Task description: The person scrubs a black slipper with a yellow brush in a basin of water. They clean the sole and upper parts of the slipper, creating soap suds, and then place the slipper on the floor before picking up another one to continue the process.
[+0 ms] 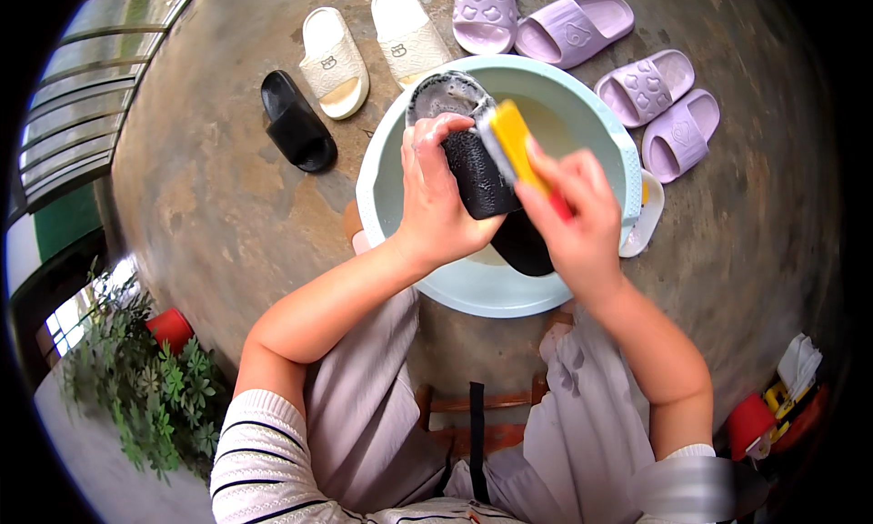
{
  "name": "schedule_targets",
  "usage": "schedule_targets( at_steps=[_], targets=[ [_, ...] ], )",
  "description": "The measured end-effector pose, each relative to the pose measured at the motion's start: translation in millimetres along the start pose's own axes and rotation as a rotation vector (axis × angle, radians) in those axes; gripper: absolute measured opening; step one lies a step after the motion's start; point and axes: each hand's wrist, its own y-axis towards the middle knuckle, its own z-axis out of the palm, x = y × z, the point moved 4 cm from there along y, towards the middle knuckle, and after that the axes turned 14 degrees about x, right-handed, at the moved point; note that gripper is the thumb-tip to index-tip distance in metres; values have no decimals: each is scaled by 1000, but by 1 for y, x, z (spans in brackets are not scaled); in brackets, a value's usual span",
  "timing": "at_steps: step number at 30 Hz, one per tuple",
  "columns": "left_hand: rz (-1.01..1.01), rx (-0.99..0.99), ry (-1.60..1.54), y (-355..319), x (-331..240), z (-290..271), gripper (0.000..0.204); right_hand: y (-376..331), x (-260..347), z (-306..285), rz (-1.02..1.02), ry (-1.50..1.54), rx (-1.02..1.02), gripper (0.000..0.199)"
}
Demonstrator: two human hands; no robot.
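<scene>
A soapy black slide sandal (479, 174) is gripped in my left hand (436, 192) above the pale blue basin (377, 192). White suds cover its footbed and strap. My right hand (577, 215) is closed round a yellow and red scrubbing brush (516, 142), its bristles against the sandal's right edge; the brush is slightly blurred. Below the held sandal, a second black slipper (525, 246) shows in part inside the basin. Cloudy water (546, 128) lies in the basin.
Beyond the basin, a black slide (298, 124), cream slides (335, 65) and several lilac slides (575, 31) rest on the concrete floor. A white soap dish (647, 216) sits by the basin's right side. Leafy plants (150, 378) stand at left, a red container (750, 424) at right.
</scene>
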Motion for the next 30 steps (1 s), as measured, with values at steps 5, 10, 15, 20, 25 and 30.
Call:
schedule_targets(
  at_steps=[5,10,15,20,25,30],
  targets=[
    [26,59,44,-13,1,8,103,-16,-2,5,-28,5,27,43],
    [5,74,99,-3,11,1,111,-10,6,15,-67,-27,59,41],
    [-68,136,-73,-12,10,6,120,2,-22,3,50,-49,-22,40],
    [-12,59,-39,4,5,-13,127,-12,-36,-14,121,258,-165,46],
    [-123,115,-377,16,-1,-10,133,-19,-10,-8,45,171,-130,48],
    [-166,118,-493,11,4,-13,99,-21,-28,7,132,290,-66,46]
  ],
)
